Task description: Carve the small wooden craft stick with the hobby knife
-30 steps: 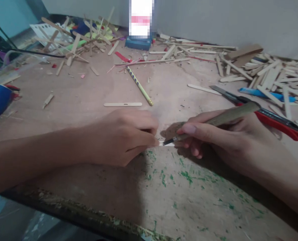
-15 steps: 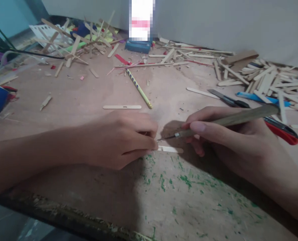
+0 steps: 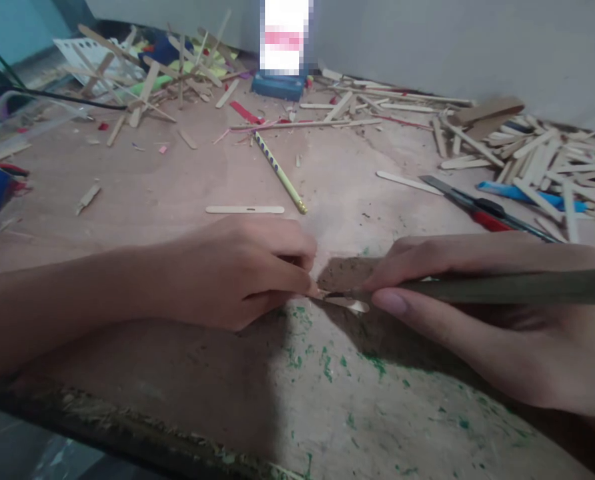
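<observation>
While pinching down on the near end of a small wooden stick, the left hand rests on the worktable, fingertips closed together. Stick lies flat just right of that hand. Right hand clamps a craft knife, blade tip touching the stick. Beyond the stick: striped pencil, red-handled cutter.
</observation>
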Tool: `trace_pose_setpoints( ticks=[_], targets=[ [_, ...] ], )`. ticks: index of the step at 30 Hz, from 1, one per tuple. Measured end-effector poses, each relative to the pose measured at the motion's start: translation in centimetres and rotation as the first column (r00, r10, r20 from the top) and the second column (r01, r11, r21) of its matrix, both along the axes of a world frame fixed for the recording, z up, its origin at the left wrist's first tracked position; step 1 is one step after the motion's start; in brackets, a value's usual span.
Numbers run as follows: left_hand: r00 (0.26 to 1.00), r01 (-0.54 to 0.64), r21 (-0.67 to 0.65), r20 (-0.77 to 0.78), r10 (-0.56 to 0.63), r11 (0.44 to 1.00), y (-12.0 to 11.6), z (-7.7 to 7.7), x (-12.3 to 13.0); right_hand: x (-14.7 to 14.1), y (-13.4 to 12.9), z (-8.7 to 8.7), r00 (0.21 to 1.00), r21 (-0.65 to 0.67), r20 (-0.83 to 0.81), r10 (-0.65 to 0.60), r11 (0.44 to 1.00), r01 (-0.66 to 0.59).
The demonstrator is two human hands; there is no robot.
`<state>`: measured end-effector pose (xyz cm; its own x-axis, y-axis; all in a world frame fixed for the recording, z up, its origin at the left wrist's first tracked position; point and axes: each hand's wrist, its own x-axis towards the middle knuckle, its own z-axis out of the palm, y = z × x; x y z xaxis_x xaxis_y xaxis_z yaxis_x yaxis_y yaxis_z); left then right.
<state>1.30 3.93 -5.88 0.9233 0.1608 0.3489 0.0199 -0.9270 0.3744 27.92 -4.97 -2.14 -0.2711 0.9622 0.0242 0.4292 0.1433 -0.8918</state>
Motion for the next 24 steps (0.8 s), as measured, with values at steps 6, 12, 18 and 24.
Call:
trace_pose_setpoints(
  ticks=[6,12,18,24],
  targets=[
    [1.0,0.01,0.015,0.007,-0.01,1.0,0.03,0.11,0.0,0.17,-0.22,-0.05,0.985,0.142,0.088,0.15,0.977,-0.162],
    [1.0,0.016,0.023,0.012,-0.016,1.0,0.0,0.31,0.16,0.02,-0.32,0.48,0.959,0.161,0.182,0.217,0.956,-0.247],
    [1.0,0.01,0.016,0.018,-0.011,1.0,0.01,0.09,0.11,0.1,-0.01,0.33,0.954,0.171,0.202,0.221,0.951,-0.256],
    [1.0,0.013,0.016,0.007,-0.014,1.0,0.08,0.1,0.15,0.54,0.03,0.38,0.961,0.146,0.152,0.23,0.957,-0.252]
  ],
)
